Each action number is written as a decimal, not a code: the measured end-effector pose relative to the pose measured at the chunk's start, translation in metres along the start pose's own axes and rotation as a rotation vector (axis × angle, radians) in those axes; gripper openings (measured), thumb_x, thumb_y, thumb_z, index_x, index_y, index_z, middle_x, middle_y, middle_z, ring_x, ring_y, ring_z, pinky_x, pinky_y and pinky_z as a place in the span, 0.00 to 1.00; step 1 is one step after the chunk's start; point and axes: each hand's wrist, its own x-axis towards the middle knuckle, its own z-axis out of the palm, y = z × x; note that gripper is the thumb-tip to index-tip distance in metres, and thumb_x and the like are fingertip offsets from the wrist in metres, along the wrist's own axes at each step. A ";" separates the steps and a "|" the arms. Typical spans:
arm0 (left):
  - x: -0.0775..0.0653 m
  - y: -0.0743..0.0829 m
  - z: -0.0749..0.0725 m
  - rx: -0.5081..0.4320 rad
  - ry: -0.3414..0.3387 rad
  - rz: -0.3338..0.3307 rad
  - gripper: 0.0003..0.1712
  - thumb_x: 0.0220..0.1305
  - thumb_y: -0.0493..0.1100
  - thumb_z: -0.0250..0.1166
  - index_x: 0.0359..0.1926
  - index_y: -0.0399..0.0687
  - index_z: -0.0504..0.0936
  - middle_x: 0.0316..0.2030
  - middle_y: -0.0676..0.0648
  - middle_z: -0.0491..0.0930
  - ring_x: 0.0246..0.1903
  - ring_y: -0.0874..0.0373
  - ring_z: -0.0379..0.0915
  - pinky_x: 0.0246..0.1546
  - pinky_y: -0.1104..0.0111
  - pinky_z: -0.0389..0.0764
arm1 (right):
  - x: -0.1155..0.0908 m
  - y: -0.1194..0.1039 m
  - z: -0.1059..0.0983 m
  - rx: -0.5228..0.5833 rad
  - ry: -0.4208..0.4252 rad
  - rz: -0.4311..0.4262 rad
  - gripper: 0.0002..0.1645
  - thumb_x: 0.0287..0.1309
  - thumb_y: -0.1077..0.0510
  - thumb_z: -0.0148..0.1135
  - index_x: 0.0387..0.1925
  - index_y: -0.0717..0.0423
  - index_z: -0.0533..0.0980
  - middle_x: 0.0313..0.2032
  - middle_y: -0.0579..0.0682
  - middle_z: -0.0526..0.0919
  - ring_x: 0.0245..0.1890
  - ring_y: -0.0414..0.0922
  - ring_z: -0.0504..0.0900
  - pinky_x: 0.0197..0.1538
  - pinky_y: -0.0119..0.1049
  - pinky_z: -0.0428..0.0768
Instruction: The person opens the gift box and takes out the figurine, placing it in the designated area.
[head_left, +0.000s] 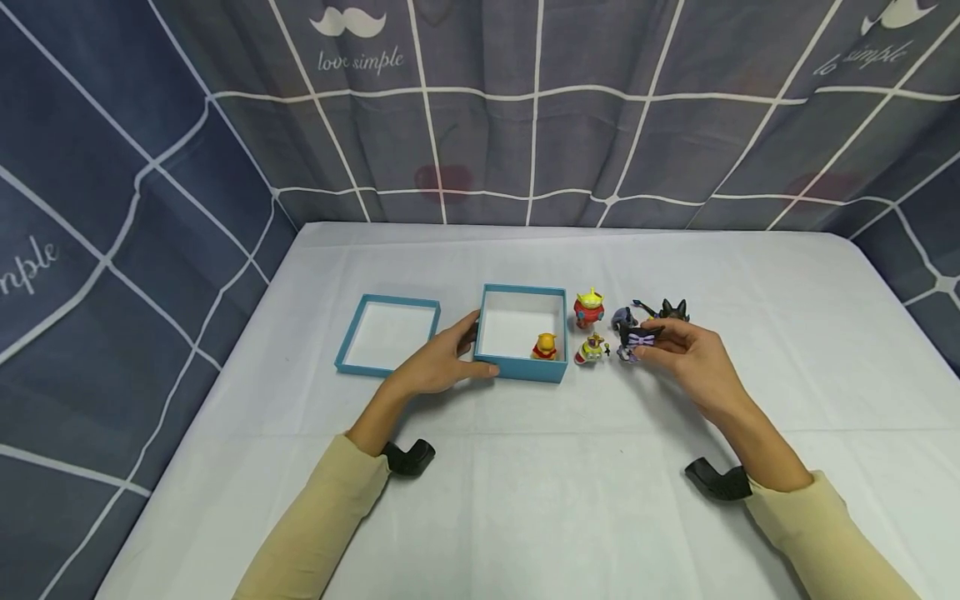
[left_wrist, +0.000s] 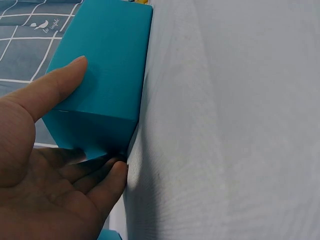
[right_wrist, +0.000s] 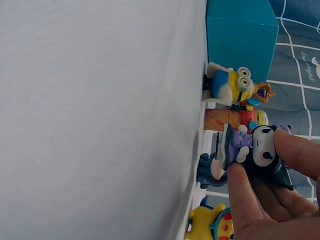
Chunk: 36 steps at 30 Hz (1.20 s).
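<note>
In the head view, my left hand (head_left: 441, 360) holds the near left corner of an open blue box (head_left: 521, 367). Its thumb lies along the front wall and its fingers are against the left side. Inside the box, a yellow bear figurine in red (head_left: 545, 347) stands near the front right. My right hand (head_left: 693, 362) pinches a black-hooded, white-faced figurine with a purple bow (right_wrist: 263, 146) between thumb and fingers. This figurine is close to several others right of the box, including a dark blue figurine (right_wrist: 210, 171) and a yellow one (right_wrist: 204, 222).
Left of the box lies its blue-rimmed lid (head_left: 387, 335), white inside. A minion figurine (right_wrist: 229, 86) and a red-suited figurine with a yellow top (head_left: 588, 309) stand just right of the box. White cloth covers the table (head_left: 525, 500); dark checked curtains (head_left: 480, 142) hang behind it.
</note>
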 end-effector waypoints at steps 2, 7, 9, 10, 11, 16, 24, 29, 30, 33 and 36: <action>0.000 0.000 0.000 0.005 0.001 -0.001 0.60 0.60 0.50 0.72 0.78 0.39 0.42 0.76 0.42 0.45 0.72 0.49 0.50 0.70 0.61 0.59 | 0.000 0.002 0.000 0.003 -0.005 0.005 0.29 0.59 0.61 0.70 0.59 0.69 0.74 0.45 0.51 0.83 0.43 0.29 0.81 0.46 0.19 0.76; -0.001 0.000 0.001 0.012 -0.002 0.002 0.60 0.60 0.51 0.73 0.78 0.39 0.42 0.76 0.42 0.45 0.72 0.48 0.51 0.70 0.61 0.59 | 0.000 0.005 0.001 -0.002 -0.027 0.013 0.27 0.58 0.62 0.70 0.57 0.70 0.74 0.47 0.56 0.81 0.44 0.29 0.80 0.46 0.19 0.76; -0.001 0.001 0.000 0.014 -0.002 0.000 0.60 0.60 0.51 0.72 0.78 0.39 0.42 0.76 0.41 0.45 0.72 0.48 0.51 0.70 0.61 0.59 | 0.000 0.006 0.000 -0.018 -0.039 0.011 0.27 0.59 0.62 0.70 0.57 0.70 0.74 0.49 0.58 0.80 0.44 0.28 0.80 0.45 0.19 0.75; -0.001 0.001 0.000 0.013 -0.001 -0.003 0.60 0.60 0.51 0.72 0.78 0.39 0.42 0.76 0.42 0.45 0.72 0.48 0.50 0.70 0.61 0.59 | 0.001 0.006 0.000 -0.024 -0.046 0.009 0.27 0.59 0.62 0.70 0.57 0.70 0.74 0.49 0.59 0.79 0.43 0.29 0.80 0.45 0.19 0.76; -0.001 0.001 0.000 0.012 0.000 -0.004 0.60 0.60 0.51 0.72 0.78 0.39 0.41 0.76 0.42 0.45 0.72 0.48 0.50 0.70 0.60 0.58 | 0.001 0.007 0.000 -0.028 -0.052 0.008 0.27 0.59 0.62 0.70 0.57 0.70 0.74 0.48 0.59 0.79 0.43 0.29 0.80 0.44 0.20 0.76; -0.001 0.001 0.000 0.015 0.004 -0.010 0.60 0.60 0.51 0.73 0.78 0.40 0.42 0.76 0.42 0.46 0.72 0.49 0.50 0.70 0.61 0.59 | 0.003 0.009 0.000 -0.026 -0.062 0.009 0.27 0.59 0.62 0.69 0.57 0.70 0.74 0.45 0.57 0.78 0.42 0.30 0.80 0.41 0.22 0.77; -0.001 0.000 0.001 0.011 -0.005 -0.002 0.60 0.60 0.50 0.72 0.78 0.39 0.41 0.76 0.41 0.44 0.73 0.48 0.49 0.70 0.61 0.58 | 0.004 0.012 0.001 -0.004 -0.060 0.000 0.25 0.59 0.64 0.69 0.56 0.71 0.74 0.44 0.56 0.81 0.41 0.31 0.81 0.41 0.22 0.78; -0.001 0.000 0.001 0.011 -0.005 -0.002 0.59 0.61 0.50 0.72 0.78 0.39 0.41 0.76 0.41 0.44 0.73 0.48 0.49 0.70 0.61 0.58 | 0.004 0.012 0.002 -0.035 -0.061 -0.020 0.24 0.59 0.64 0.69 0.55 0.70 0.75 0.39 0.55 0.83 0.36 0.32 0.80 0.35 0.24 0.77; -0.001 0.000 0.000 0.012 -0.004 -0.001 0.59 0.61 0.50 0.72 0.78 0.39 0.41 0.76 0.41 0.44 0.73 0.48 0.49 0.70 0.61 0.58 | 0.004 0.012 0.002 -0.045 -0.060 -0.021 0.24 0.59 0.63 0.69 0.55 0.70 0.75 0.38 0.55 0.83 0.35 0.33 0.80 0.34 0.25 0.76; -0.001 0.001 0.000 0.011 -0.002 0.000 0.59 0.61 0.50 0.72 0.78 0.39 0.41 0.76 0.42 0.44 0.73 0.49 0.50 0.70 0.61 0.58 | 0.004 0.011 0.001 -0.069 -0.065 -0.022 0.24 0.60 0.62 0.69 0.56 0.69 0.75 0.36 0.55 0.83 0.33 0.35 0.79 0.31 0.27 0.74; -0.001 0.002 0.000 0.008 -0.002 -0.003 0.59 0.61 0.50 0.72 0.78 0.39 0.41 0.76 0.42 0.45 0.73 0.49 0.50 0.70 0.62 0.58 | 0.004 0.011 0.000 -0.069 -0.078 -0.018 0.25 0.60 0.62 0.69 0.56 0.69 0.74 0.37 0.55 0.83 0.34 0.35 0.79 0.32 0.28 0.74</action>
